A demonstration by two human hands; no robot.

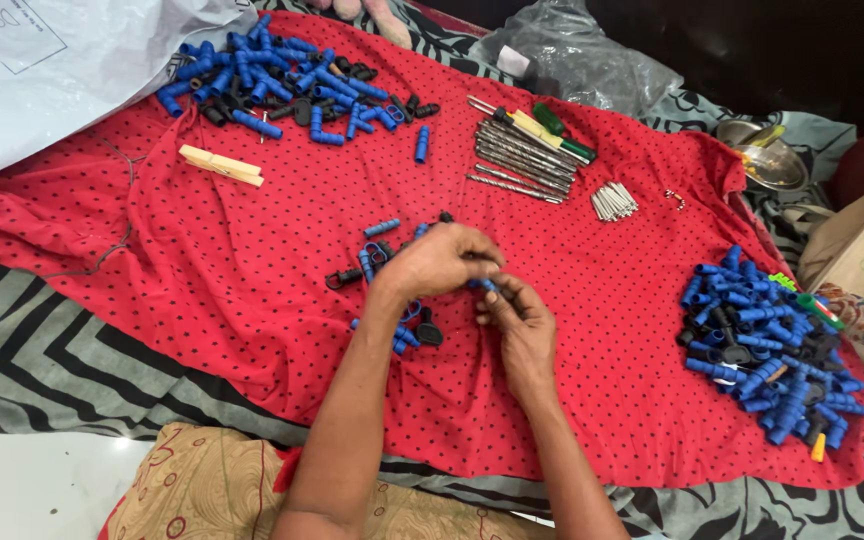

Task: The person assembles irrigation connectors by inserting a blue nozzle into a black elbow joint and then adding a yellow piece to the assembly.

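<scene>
My left hand (439, 262) and my right hand (520, 318) meet over the middle of a red dotted cloth (252, 280). Between their fingertips is a small blue plastic part (488, 285); both hands pinch it. Under and beside my left hand lie a few loose blue sleeves and black caps (392, 255). More blue and black pieces (417, 330) lie just below the left wrist.
A heap of blue and black parts (282, 85) lies at the cloth's far left, another heap (767, 345) at the right. Metal rods with screwdrivers (522, 155), small pins (614, 200), a wooden clothespin (220, 165), a white bag (52, 70), a steel bowl (772, 160).
</scene>
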